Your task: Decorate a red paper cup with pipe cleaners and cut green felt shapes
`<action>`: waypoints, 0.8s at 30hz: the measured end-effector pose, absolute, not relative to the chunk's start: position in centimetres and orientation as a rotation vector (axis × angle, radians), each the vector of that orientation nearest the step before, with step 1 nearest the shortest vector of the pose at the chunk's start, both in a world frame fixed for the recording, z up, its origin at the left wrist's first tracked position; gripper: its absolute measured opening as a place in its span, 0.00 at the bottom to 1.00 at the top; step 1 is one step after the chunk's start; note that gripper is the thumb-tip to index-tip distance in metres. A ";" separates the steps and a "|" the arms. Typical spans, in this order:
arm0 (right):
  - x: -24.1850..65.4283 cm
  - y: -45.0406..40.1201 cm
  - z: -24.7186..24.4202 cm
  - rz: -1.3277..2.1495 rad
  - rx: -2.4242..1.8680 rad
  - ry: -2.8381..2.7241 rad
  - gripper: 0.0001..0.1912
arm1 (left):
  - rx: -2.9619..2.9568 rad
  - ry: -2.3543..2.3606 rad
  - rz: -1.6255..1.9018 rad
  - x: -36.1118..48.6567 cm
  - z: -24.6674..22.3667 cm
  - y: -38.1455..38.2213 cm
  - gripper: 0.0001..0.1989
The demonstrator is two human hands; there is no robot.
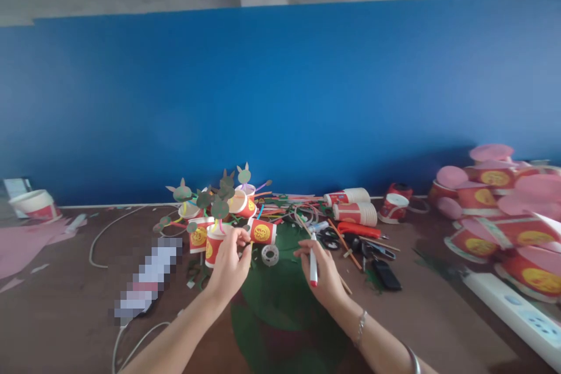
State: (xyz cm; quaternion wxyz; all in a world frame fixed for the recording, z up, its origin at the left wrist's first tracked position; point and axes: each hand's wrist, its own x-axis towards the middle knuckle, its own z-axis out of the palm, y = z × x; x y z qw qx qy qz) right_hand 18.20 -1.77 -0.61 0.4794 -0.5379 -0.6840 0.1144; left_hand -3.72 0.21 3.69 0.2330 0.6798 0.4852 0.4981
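My left hand point(234, 262) is closed, its fingertips at the left end of a red-and-white paper cup point(262, 231) with a yellow emblem. The cup lies tipped sideways, and a thin yellow strip shows by the thumb. Between the fingers of my right hand point(325, 273) sits a white marker point(312, 263), its red end toward me. Several cup figures with green paper heads point(220, 207) and coloured stems crowd beside and behind my left hand, partly hiding one another. A roll of tape point(270, 255) lies just below the tipped cup.
Stacked cups point(355, 214), red-handled cutter point(359, 229), scissors point(329, 239) and a black object point(386, 274) lie right of centre. Pink-eared cups point(486, 198) and a white power strip point(517, 315) occupy the far right. A pixelated object point(149, 277) with a cable lies left. A blue wall point(280, 99) stands behind.
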 end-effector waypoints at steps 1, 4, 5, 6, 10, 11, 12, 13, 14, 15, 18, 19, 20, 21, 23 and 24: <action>18.2 -1.8 -0.6 0.292 -1.304 -1.652 0.10 | 1.884 1.321 1.368 -3.9 3.9 0.3 0.05; 18.1 -1.9 -0.3 0.340 -1.282 -1.562 0.09 | 1.954 1.328 1.387 -5.0 5.0 0.5 0.06; 18.2 -1.9 -0.2 0.357 -1.276 -1.527 0.09 | 1.976 1.355 1.401 -5.5 5.5 0.5 0.05; 18.2 -2.0 -0.2 0.373 -1.269 -1.491 0.08 | 1.987 1.391 1.412 -6.0 6.0 0.5 0.05; 18.4 -2.0 -0.1 0.425 -1.219 -1.344 0.08 | 1.997 1.489 1.421 -7.5 6.9 0.3 0.03; 18.4 -2.0 -0.1 0.422 -1.204 -1.303 0.07 | 2.015 1.491 1.405 -7.6 6.9 0.2 0.03; 18.4 -1.9 -0.1 0.415 -1.191 -1.262 0.07 | 2.051 1.481 1.378 -7.4 6.7 0.1 0.03; 18.4 -1.9 0.0 0.408 -1.179 -1.225 0.07 | 2.110 1.455 1.336 -7.0 6.5 0.0 0.03; 18.4 -1.9 0.0 0.403 -1.169 -1.197 0.06 | 2.188 1.424 1.281 -6.4 6.3 -0.1 0.03; 18.4 -2.0 0.0 0.402 -1.162 -1.180 0.06 | 2.293 1.392 1.206 -5.6 6.1 -0.2 0.04; 18.4 -1.9 0.1 0.396 -1.158 -1.180 0.05 | 2.609 1.231 0.979 -2.5 5.8 0.1 0.09; 18.4 -1.9 0.0 0.388 -1.162 -1.192 0.05 | 2.711 1.179 0.901 -1.4 5.8 0.5 0.12; 18.4 -1.9 -0.1 0.381 -1.168 -1.205 0.05 | 2.786 1.148 0.818 -0.3 5.7 1.1 0.15; 18.5 -1.8 -0.1 0.376 -1.175 -1.214 0.05 | 2.834 1.145 0.759 0.8 5.6 1.9 0.15; 18.5 -1.7 -0.3 0.375 -1.197 -1.221 0.05 | 2.832 1.222 0.653 2.8 5.3 3.7 0.14; 18.5 -1.7 -0.4 0.383 -1.207 -1.221 0.05 | 2.774 1.297 0.610 3.8 5.0 4.7 0.12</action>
